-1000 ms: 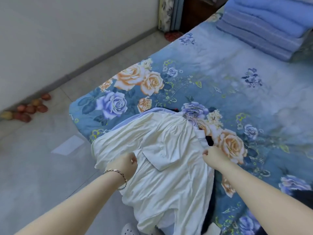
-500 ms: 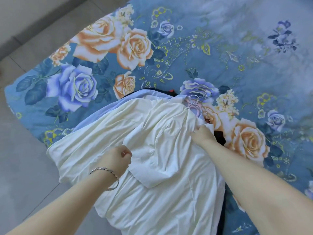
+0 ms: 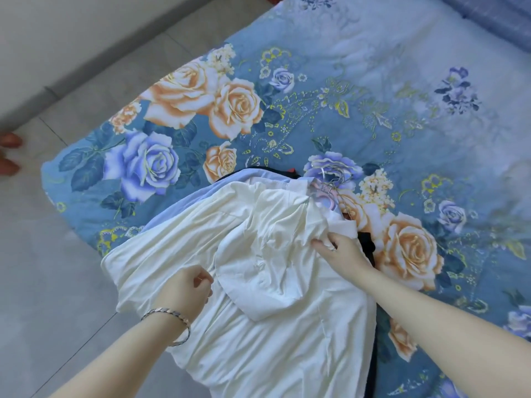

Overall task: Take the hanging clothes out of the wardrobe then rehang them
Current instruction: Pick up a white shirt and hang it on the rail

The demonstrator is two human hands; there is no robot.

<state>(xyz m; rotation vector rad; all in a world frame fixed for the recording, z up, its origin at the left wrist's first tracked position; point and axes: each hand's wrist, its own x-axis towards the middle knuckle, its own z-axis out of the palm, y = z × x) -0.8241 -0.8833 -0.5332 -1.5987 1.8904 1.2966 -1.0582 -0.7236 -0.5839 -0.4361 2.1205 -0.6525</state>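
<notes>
1. The white hooded garment (image 3: 273, 254) lies on top of a pile of clothes at the near corner of the bed (image 3: 373, 81). Its lower part hangs past the bed's edge over the grey tiled floor (image 3: 43, 282).
2. The edge of a pale blue garment (image 3: 201, 196) shows under it, and a dark garment (image 3: 366, 244) peeks out at the right.
3. Metal hanger hooks (image 3: 330, 179) stick out from the neck end of the pile and rest on the floral quilt.
4. The left hand (image 3: 186, 285), with a bracelet (image 3: 169, 320) on its wrist, is curled tight and grips a fold of the white fabric at the garment's left side.
5. The right hand (image 3: 342, 248) pinches the white fabric near the collar, just below the hood's top.
</notes>
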